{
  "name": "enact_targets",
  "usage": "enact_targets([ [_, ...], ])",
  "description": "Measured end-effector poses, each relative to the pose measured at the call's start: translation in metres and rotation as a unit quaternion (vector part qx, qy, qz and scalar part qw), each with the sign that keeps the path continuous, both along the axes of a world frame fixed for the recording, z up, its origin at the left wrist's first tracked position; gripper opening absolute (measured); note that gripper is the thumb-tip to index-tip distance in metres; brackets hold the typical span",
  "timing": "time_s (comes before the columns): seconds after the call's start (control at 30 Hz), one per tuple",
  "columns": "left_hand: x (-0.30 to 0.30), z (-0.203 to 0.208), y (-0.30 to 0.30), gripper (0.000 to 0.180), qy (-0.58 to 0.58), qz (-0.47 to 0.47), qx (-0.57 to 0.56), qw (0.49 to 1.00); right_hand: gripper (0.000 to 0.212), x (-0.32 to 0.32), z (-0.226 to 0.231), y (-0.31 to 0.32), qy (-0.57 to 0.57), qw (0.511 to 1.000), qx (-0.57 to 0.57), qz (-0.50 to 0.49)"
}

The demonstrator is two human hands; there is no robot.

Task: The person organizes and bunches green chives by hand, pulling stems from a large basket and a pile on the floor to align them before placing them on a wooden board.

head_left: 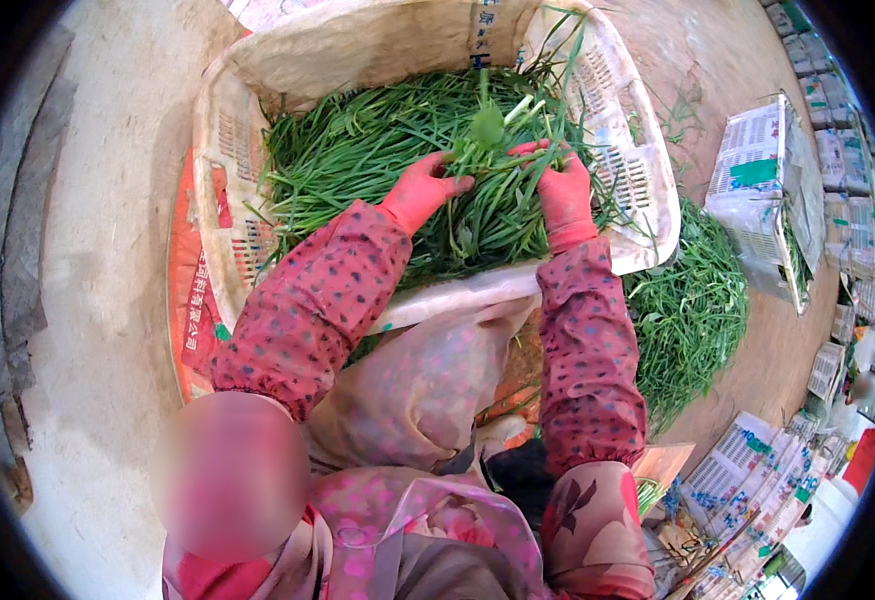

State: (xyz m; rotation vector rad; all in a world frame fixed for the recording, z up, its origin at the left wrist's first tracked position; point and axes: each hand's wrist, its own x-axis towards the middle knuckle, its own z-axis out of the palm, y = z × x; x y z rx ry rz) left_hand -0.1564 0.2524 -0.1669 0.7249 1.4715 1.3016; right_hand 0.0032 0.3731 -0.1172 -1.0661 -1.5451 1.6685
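A white plastic basket (648, 190) lined with a sack holds a thick heap of long green stalks (358, 150). Both my hands wear red gloves and patterned red sleeves. My left hand (423, 188) pinches a bunch of the stalks near the middle of the heap. My right hand (563, 185) is curled around the same bunch from the other side, with leaf tips sticking up between the two hands.
A second pile of green stalks (693, 310) lies on the floor right of the basket. A white crate (758, 180) stands at the right, and stacked printed cartons (758, 480) sit at the lower right. An orange sack (193, 290) lies under the basket on the concrete floor.
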Motion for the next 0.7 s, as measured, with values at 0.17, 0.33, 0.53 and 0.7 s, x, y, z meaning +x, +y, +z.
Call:
enact_targets([
  [0.17, -0.005, -0.017, -0.003, 0.035, -0.111, 0.035, -0.020, 0.993, 0.030, -0.001, -0.004, 0.000, -0.001, 1.000, -0.017, -0.005],
  [0.33, -0.001, 0.017, -0.010, 0.028, -0.218, 0.151, -0.040, 0.963, 0.025, 0.005, 0.005, -0.006, -0.080, 0.995, 0.064, -0.022],
  [0.53, -0.023, 0.042, -0.019, 0.037, -0.251, 0.093, 0.022, 0.963, 0.015, 0.042, 0.062, 0.006, 0.089, 0.985, 0.062, -0.136],
  [0.7, -0.019, 0.081, -0.001, 0.038, -0.392, 0.108, 0.113, 0.907, 0.013, 0.106, 0.112, 0.032, 0.214, 0.960, 0.094, -0.151],
])
